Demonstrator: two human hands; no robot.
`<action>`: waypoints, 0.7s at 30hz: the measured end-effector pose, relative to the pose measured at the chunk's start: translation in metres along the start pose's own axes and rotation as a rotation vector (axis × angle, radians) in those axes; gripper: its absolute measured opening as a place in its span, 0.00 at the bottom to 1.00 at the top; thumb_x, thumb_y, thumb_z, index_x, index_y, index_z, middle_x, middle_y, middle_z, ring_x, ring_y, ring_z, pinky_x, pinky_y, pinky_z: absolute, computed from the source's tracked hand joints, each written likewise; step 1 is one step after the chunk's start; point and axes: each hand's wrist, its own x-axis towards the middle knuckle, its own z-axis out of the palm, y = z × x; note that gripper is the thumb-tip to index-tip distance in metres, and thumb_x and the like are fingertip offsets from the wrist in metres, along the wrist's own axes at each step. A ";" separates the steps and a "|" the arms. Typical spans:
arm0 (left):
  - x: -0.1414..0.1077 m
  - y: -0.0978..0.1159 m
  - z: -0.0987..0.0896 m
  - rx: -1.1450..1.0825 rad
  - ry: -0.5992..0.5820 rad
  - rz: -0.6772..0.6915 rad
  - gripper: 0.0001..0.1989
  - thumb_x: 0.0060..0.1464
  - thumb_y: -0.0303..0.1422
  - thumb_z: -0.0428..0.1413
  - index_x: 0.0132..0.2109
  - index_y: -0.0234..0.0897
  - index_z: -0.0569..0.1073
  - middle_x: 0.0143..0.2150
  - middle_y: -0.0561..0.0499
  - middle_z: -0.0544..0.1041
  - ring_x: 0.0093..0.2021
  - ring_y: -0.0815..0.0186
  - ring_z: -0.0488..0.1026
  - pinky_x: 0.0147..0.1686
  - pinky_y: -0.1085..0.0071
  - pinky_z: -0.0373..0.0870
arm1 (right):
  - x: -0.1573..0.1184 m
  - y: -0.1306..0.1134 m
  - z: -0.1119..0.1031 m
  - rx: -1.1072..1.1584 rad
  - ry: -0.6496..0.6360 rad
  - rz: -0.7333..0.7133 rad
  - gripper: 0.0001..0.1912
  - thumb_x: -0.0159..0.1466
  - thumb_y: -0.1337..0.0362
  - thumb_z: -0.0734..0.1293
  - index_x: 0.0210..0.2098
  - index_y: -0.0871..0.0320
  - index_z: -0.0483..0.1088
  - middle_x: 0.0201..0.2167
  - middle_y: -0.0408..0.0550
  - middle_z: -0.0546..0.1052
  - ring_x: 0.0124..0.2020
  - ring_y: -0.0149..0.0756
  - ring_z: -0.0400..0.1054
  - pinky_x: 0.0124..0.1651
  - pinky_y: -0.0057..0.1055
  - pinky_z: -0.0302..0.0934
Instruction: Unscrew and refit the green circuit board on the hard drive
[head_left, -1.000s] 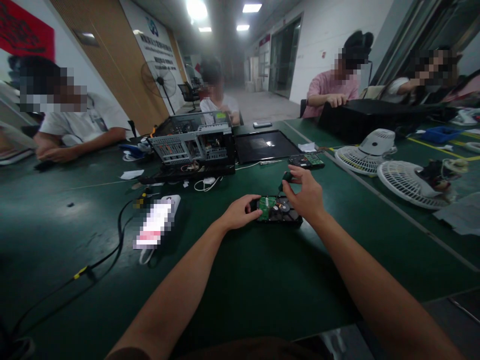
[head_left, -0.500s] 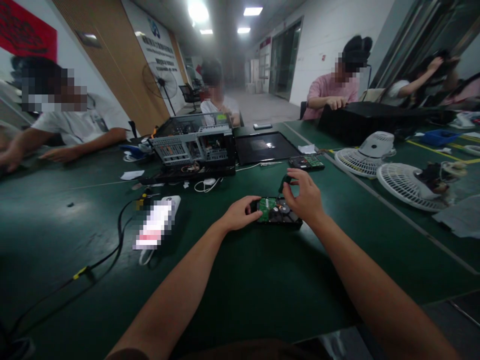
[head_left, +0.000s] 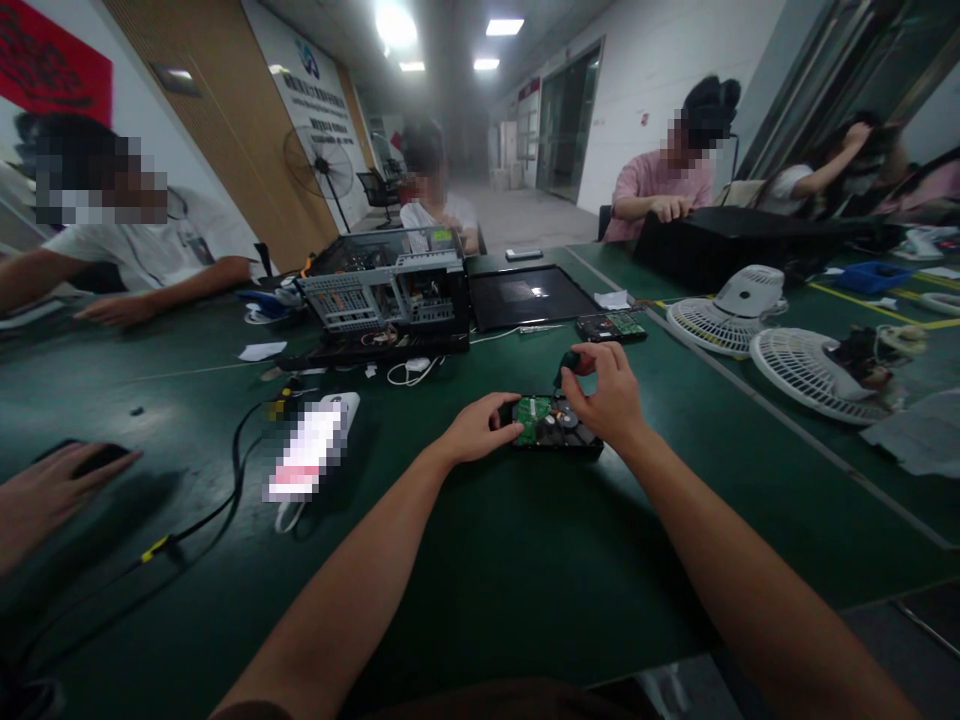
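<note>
A hard drive [head_left: 555, 425] lies on the green table [head_left: 525, 560] with its green circuit board facing up. My left hand [head_left: 481, 427] grips the drive's left end, fingers behind and thumb at the near edge. Over the drive's right part, my right hand [head_left: 604, 390] pinches a small dark-handled screwdriver [head_left: 568, 370] held nearly upright. Its tip comes down near the middle of the drive; whether it sits on a screw is too small to tell.
Beyond lie an open computer case [head_left: 386, 295], a black panel [head_left: 532, 295] and a second drive [head_left: 611, 326]. White fan parts [head_left: 817, 375] are at right, a lit phone [head_left: 311, 450] and cable at left. Another person's hand [head_left: 45, 490] holds a dark object at far left.
Another person's hand with a dark object has come in at the far left edge. My hands have hardly moved; the right one is very slightly lower.
</note>
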 end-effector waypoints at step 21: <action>-0.001 0.002 -0.001 -0.009 -0.010 -0.011 0.31 0.58 0.46 0.59 0.66 0.40 0.67 0.37 0.51 0.74 0.33 0.64 0.70 0.34 0.67 0.65 | -0.001 0.005 0.002 0.026 0.052 -0.010 0.14 0.65 0.64 0.69 0.50 0.53 0.67 0.48 0.52 0.75 0.43 0.42 0.74 0.45 0.43 0.74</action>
